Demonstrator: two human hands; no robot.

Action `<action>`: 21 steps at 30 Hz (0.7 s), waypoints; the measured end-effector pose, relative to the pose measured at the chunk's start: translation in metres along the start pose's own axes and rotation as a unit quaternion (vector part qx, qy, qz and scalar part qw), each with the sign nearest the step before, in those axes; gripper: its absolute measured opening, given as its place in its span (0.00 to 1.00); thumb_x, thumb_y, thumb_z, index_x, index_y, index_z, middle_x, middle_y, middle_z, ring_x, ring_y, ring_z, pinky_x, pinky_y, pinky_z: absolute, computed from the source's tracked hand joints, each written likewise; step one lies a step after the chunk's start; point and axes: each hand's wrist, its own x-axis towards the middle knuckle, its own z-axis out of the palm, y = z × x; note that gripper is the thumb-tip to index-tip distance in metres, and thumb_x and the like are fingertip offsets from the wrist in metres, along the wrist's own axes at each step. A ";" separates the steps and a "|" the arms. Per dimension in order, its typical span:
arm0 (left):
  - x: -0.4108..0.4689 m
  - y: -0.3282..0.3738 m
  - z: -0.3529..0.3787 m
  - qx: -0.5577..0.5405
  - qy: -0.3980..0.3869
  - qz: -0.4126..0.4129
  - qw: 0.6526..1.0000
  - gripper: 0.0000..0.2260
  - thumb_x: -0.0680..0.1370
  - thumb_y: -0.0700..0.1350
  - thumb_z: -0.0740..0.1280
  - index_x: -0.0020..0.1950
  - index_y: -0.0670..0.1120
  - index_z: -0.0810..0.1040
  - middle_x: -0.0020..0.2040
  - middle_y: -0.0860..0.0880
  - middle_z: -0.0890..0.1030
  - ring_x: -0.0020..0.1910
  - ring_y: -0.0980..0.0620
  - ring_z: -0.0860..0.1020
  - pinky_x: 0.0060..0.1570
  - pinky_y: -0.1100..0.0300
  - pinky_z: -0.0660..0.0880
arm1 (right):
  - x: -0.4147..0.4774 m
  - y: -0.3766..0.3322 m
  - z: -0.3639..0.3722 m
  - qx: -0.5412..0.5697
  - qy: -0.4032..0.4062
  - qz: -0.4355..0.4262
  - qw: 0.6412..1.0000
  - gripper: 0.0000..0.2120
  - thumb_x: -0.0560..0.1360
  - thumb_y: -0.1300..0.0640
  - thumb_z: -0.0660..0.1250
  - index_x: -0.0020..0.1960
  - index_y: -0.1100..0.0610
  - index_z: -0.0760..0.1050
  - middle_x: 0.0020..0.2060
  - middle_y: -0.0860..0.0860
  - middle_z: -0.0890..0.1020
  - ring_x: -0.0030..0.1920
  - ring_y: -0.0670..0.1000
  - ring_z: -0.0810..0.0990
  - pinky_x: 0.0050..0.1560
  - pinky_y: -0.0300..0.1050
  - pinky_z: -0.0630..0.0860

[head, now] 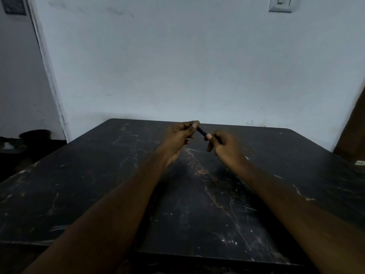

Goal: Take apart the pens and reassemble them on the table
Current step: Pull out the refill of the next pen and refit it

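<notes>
1. Nearest me, two bare forearms reach out over the dark marbled worktop [98,194], which looks bare of loose parts.
2. Beyond them, both hands are lifted above the worktop — the left hand [178,136] and the right hand [225,147] each curl closed, pinching opposite ends of one dark pen [201,132].
3. To part it cleanly, I'd hold one end steady and twist or pull straight along the barrel — low over the worktop.
4. Farthest back, a plain wall.
</notes>
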 end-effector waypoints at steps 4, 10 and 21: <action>-0.001 0.004 0.002 -0.049 -0.042 -0.001 0.998 0.07 0.79 0.44 0.66 0.55 0.49 0.81 0.52 0.54 0.84 0.41 0.61 0.79 0.41 0.63 0.68 | 0.001 0.002 0.001 0.010 0.002 0.000 1.000 0.13 0.80 0.52 0.61 0.44 0.59 0.78 0.34 0.54 0.82 0.30 0.51 0.75 0.36 0.53 0.74; -0.003 0.004 0.004 -0.027 0.008 -0.026 0.999 0.06 0.75 0.51 0.71 0.45 0.50 0.84 0.43 0.52 0.84 0.38 0.56 0.78 0.38 0.61 0.70 | 0.003 0.007 0.004 0.002 0.033 -0.028 0.999 0.03 0.76 0.54 0.68 0.45 0.52 0.76 0.36 0.47 0.80 0.39 0.49 0.79 0.38 0.42 0.71; -0.001 0.003 0.003 0.043 0.013 0.024 0.999 0.10 0.78 0.46 0.68 0.47 0.38 0.82 0.39 0.45 0.78 0.38 0.56 0.73 0.39 0.62 0.69 | 0.007 0.005 0.002 0.033 -0.020 0.000 0.999 0.11 0.79 0.54 0.64 0.39 0.56 0.78 0.28 0.53 0.77 0.31 0.53 0.74 0.37 0.51 0.70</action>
